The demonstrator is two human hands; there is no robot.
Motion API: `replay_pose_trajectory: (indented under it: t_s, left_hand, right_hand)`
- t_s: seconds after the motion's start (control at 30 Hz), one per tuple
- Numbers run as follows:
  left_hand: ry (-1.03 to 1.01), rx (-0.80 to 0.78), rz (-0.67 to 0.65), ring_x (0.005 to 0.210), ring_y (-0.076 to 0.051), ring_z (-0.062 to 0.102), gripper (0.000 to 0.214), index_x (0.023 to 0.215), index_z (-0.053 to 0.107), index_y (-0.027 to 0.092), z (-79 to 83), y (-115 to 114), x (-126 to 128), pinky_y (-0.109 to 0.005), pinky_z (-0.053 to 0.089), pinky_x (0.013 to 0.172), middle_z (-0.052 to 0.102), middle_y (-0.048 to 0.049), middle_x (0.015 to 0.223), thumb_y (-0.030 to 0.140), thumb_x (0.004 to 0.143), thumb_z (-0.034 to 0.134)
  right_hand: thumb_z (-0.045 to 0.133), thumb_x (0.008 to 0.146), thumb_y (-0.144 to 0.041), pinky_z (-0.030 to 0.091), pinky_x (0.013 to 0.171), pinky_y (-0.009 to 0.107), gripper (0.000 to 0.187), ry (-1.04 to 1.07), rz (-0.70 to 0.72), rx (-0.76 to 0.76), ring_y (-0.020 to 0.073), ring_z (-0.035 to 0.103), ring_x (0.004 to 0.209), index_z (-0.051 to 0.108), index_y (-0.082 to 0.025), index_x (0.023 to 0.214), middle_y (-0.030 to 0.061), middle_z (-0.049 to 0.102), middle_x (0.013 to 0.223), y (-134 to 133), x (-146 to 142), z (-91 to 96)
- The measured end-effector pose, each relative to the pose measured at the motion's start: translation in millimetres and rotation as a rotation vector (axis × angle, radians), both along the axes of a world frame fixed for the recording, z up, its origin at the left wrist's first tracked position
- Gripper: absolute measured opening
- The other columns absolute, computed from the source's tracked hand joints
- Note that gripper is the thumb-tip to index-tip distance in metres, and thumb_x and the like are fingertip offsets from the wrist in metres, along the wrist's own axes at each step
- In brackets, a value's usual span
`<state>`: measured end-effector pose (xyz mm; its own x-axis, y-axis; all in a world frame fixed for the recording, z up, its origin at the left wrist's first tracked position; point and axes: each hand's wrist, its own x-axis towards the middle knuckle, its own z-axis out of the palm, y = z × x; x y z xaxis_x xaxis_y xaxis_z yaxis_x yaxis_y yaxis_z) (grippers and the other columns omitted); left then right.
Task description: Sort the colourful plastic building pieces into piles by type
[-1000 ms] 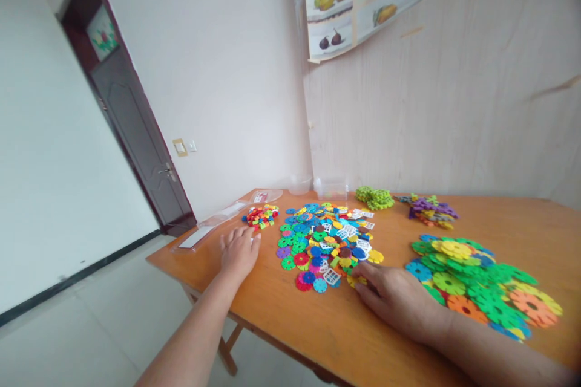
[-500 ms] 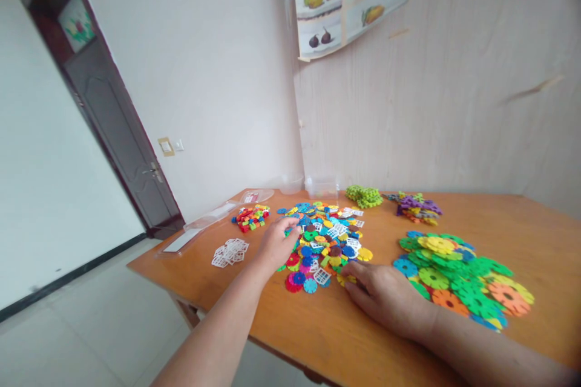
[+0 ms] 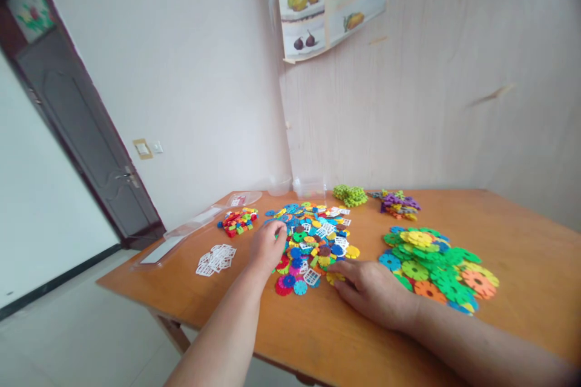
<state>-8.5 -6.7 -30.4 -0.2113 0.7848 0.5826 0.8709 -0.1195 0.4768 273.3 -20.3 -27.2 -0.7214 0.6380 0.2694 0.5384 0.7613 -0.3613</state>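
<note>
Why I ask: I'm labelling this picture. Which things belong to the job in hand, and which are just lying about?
In hand, it seems:
mixed pile, with the left hand and right hand at it
white grids, probably: in that pile and heaped to its left

Lying about, apparently, untouched:
big discs
brick pile
green pile
purple pile
clear box
fruit pictures

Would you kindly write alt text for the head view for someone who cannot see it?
A person's left hand and right hand are at a mixed pile of colorful notched discs and white lattice pieces on a wooden table. Larger discs lie to the right, and fruit pictures hang behind.
</note>
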Motion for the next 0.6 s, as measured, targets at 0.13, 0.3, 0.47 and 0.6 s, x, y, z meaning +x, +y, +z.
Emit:
replay_pose_trajectory:
  t_s: [0.13, 0.3, 0.47, 0.6]
  left_hand:
    - [0.044, -0.085, 0.045, 0.084, -0.016, 0.063, 0.022, 0.088, 0.066, 0.022, 3.5, -1.8, -4.8, -0.024, 0.042, 0.072, 0.072, -0.0024, 0.088, 0.031, 0.095, 0.047]
    - [0.056, -0.136, 0.102, 0.081, -0.016, 0.061, 0.022, 0.086, 0.066, 0.022, 2.8, 0.3, -5.3, -0.024, 0.037, 0.069, 0.070, -0.0018, 0.084, 0.032, 0.095, 0.047]
    - [0.050, -0.138, 0.155, 0.079, -0.016, 0.060, 0.027, 0.084, 0.065, 0.021, 1.6, 3.0, -10.2, -0.025, 0.033, 0.065, 0.069, -0.0035, 0.083, 0.035, 0.096, 0.045]
    - [0.033, -0.159, 0.230, 0.078, -0.017, 0.061, 0.031, 0.085, 0.064, 0.021, 4.3, 3.8, -14.7, -0.026, 0.032, 0.064, 0.070, -0.0053, 0.085, 0.036, 0.098, 0.041]
  right_hand:
    - [0.049, 0.092, -0.031, 0.049, 0.078, 0.026, 0.033, -0.004, 0.008, 0.016, 0.0196, 0.071, 0.092, 0.069, -0.030, 0.118, 0.0041, 0.076, 0.106, 0.7, 1.0, 1.5]
    - [0.047, 0.093, -0.029, 0.049, 0.082, 0.026, 0.034, -0.015, 0.011, 0.018, 0.0194, 0.070, 0.097, 0.069, -0.031, 0.119, 0.0030, 0.075, 0.110, 2.0, 1.4, 0.4]
    - [0.045, 0.095, -0.030, 0.050, 0.085, 0.027, 0.035, -0.016, -0.031, 0.013, 0.0204, 0.070, 0.100, 0.067, -0.030, 0.122, 0.0041, 0.074, 0.115, 5.2, 0.2, -3.5]
    - [0.044, 0.096, -0.032, 0.049, 0.082, 0.026, 0.036, -0.021, -0.093, 0.035, 0.0204, 0.070, 0.098, 0.064, -0.027, 0.125, 0.0064, 0.073, 0.111, 3.8, -1.2, -4.8]
